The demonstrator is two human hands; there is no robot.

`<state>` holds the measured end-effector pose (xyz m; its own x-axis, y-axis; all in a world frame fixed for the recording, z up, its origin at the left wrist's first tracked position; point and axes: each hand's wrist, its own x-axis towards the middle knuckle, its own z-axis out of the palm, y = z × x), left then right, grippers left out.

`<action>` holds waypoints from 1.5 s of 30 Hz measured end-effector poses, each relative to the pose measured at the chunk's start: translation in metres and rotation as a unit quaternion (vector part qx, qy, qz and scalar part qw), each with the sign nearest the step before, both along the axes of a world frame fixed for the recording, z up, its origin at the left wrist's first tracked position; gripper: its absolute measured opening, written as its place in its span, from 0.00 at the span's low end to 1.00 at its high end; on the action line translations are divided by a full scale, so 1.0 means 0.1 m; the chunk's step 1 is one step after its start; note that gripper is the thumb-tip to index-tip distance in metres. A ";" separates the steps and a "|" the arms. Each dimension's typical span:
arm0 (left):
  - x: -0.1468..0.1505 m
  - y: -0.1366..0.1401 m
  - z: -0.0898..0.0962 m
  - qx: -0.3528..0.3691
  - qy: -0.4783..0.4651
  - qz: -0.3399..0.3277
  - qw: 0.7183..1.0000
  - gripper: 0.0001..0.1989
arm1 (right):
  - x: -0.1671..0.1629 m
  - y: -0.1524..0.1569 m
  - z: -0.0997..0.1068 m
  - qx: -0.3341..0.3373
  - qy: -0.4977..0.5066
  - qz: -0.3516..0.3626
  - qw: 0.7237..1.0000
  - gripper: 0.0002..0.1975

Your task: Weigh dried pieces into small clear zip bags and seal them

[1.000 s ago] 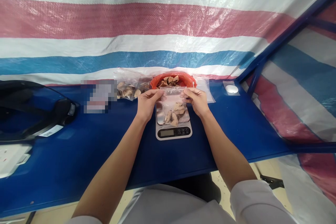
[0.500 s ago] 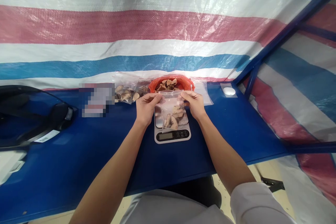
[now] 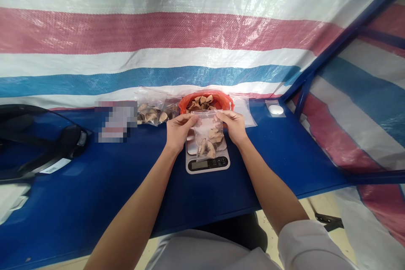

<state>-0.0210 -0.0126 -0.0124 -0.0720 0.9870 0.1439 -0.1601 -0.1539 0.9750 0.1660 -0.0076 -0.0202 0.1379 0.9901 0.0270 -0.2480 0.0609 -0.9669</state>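
Note:
Between my two hands is a clear zip bag [image 3: 205, 128] with several tan, dried-looking chunks [image 3: 211, 143] in its lower part. My left hand [image 3: 179, 132] pinches its upper left edge, thumb and fingers pressed together. At the upper right edge my right hand [image 3: 233, 127] has a like pinch. Under the bag is a white kitchen scale [image 3: 190, 165] with a black button panel; whether the bag rests on it I cannot tell. Just behind stands an open red plastic bag [image 3: 228, 100] holding more of these chunks.
Filled clear bags [image 3: 151, 114] lie left of the red bag, flat clear bags [image 3: 248, 112] to its right. A white rounded object [image 3: 276, 110] sits further right. On the left are a black headset-like object [image 3: 72, 139] and a white box [image 3: 12, 198]. Striped sheeting [image 3: 177, 31] rises behind the blue table [image 3: 126, 185].
My left hand has shifted slightly right along the bag's top edge, and the bag hangs a touch lower. The right hand has barely moved.

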 end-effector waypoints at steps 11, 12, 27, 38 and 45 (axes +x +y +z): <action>-0.02 0.01 -0.04 0.018 0.007 0.003 1.000 0.11 | -0.03 -0.01 0.01 0.021 -0.001 0.005 1.000 0.17; -0.02 0.01 -0.04 0.017 0.005 0.001 1.000 0.11 | -0.03 -0.01 0.01 0.024 -0.003 0.006 1.000 0.17; -0.01 0.01 -0.04 0.028 0.054 -0.002 0.998 0.14 | -0.03 -0.03 0.02 0.034 -0.028 -0.006 0.999 0.14; -0.02 0.02 -0.06 0.037 0.049 0.004 0.998 0.14 | -0.02 -0.04 0.01 0.034 -0.031 0.030 0.998 0.17; -0.04 0.03 -0.02 0.022 0.068 0.004 0.997 0.14 | -0.01 -0.06 0.03 0.024 -0.023 0.045 0.998 0.16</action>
<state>-0.0255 -0.0096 -0.0140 -0.0568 0.9788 0.1969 -0.0260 -0.1986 0.9797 0.1652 -0.0138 -0.0177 0.0455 0.9958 0.0793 -0.2090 0.0871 -0.9740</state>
